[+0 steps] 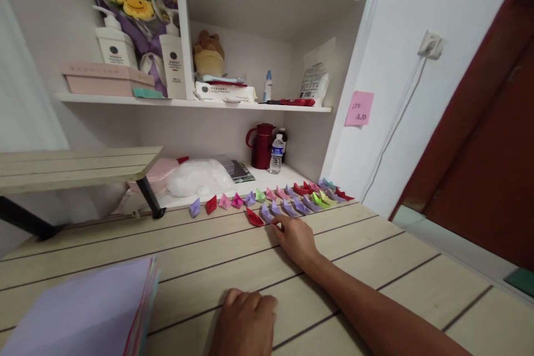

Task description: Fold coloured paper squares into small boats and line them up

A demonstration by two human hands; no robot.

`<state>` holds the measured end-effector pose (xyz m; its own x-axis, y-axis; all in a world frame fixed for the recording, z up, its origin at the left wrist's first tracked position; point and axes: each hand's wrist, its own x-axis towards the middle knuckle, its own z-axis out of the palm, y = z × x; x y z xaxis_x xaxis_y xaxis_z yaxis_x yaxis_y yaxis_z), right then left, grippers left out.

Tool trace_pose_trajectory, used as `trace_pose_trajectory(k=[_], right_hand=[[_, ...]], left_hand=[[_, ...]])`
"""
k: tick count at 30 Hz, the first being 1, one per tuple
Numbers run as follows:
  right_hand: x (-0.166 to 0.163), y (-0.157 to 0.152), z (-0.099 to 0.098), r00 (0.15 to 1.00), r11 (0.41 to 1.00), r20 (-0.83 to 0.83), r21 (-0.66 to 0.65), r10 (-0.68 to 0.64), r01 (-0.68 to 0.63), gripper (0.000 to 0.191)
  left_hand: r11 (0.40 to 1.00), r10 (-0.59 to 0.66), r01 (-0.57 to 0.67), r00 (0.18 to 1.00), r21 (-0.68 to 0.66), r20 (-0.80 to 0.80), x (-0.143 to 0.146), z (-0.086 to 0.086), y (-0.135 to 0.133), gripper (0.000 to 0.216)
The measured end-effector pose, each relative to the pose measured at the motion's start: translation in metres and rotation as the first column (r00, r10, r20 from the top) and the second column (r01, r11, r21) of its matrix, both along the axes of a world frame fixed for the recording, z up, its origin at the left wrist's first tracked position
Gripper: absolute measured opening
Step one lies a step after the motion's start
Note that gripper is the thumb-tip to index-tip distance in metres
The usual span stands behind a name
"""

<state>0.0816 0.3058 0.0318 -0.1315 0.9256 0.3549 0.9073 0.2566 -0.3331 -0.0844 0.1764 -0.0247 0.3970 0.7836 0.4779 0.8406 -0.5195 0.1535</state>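
Note:
At the far side of the wooden table, my right hand [295, 239] reaches forward with thumb and index finger pinched at a light purple paper boat [267, 213]. Just left of that boat sits a red paper boat [255, 217]. A second light purple boat [290, 208] stands beyond my fingers, in the same front row. Behind it runs another row of small folded boats, among them a pink one [225, 201] and a green one [260, 195]. My left hand [246, 320] rests on the table near the bottom edge, its fingers curled in and no object showing.
A stack of coloured paper [83, 311], purple on top, lies at the lower left. Behind it stands a small raised shelf [75, 169] on black legs. Beyond the boats are a red jug [262, 147], a water bottle [276, 154] and a white plastic bag [200, 177].

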Motion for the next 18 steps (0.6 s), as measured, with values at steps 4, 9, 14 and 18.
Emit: trace_pose_trajectory(k=[4,9,14,18], right_hand=[[-0.006,0.002,-0.001,0.999,1.000,0.043,0.005,0.024,-0.024,0.024],[-0.011,0.007,0.000,0.992,0.998,0.110,0.015,0.052,-0.054,0.029],[-0.017,0.010,-0.003,0.985,0.996,0.152,0.010,0.085,-0.087,0.030],[-0.018,0.013,-0.005,0.983,0.994,0.152,0.011,0.102,-0.105,0.028]], left_hand=[[1.000,-0.002,0.002,1.000,-0.011,-0.007,0.000,0.001,0.000,0.031],[0.999,0.002,-0.002,1.000,-0.032,0.000,0.001,-0.002,0.002,0.034],[1.000,0.009,-0.008,1.000,-0.029,0.014,0.002,-0.004,0.004,0.034],[1.000,0.008,-0.008,1.000,-0.029,0.015,0.002,-0.005,0.004,0.030]])
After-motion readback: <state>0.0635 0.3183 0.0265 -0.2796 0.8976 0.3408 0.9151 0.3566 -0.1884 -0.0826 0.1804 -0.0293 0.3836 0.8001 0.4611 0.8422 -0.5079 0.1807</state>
